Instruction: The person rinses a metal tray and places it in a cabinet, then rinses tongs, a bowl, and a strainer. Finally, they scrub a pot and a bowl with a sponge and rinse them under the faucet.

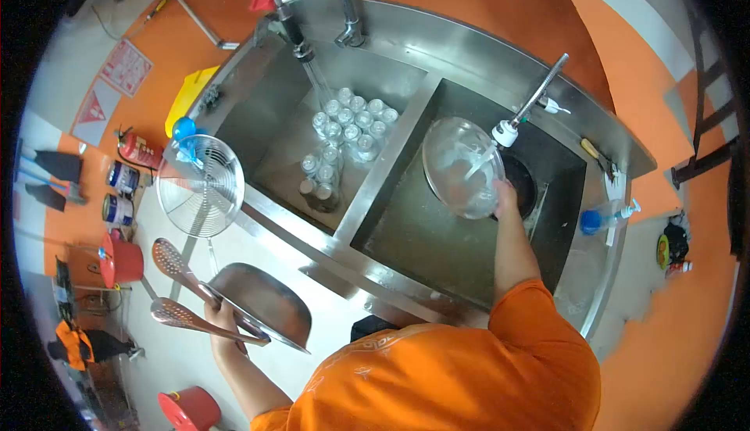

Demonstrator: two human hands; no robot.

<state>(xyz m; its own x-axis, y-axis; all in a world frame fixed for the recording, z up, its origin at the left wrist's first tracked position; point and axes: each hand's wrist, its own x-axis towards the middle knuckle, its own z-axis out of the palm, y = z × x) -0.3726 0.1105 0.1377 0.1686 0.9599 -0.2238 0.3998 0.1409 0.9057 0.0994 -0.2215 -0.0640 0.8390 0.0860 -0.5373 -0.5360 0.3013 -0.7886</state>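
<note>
My left hand (224,323), at the lower left, is closed around two perforated metal spoons (181,314) and a steel bowl (262,298). Above them a large round wire skimmer (201,186) stands out over the sink's front edge; its thin handle runs down behind the bowl. Over the right basin, my right hand (506,198) grips the rim of a clear bowl (461,167), which is tilted under the tap (506,132). Water streams from that tap into the bowl. A dark round pan (522,189) shows partly behind my right hand.
Several clear glasses (351,122) stand in the left basin under a running spray tap (303,54). A steel divider (391,153) separates the basins. A soap bottle (598,221) is at the right; red buckets (191,409) and a fire extinguisher (139,150) are at the left.
</note>
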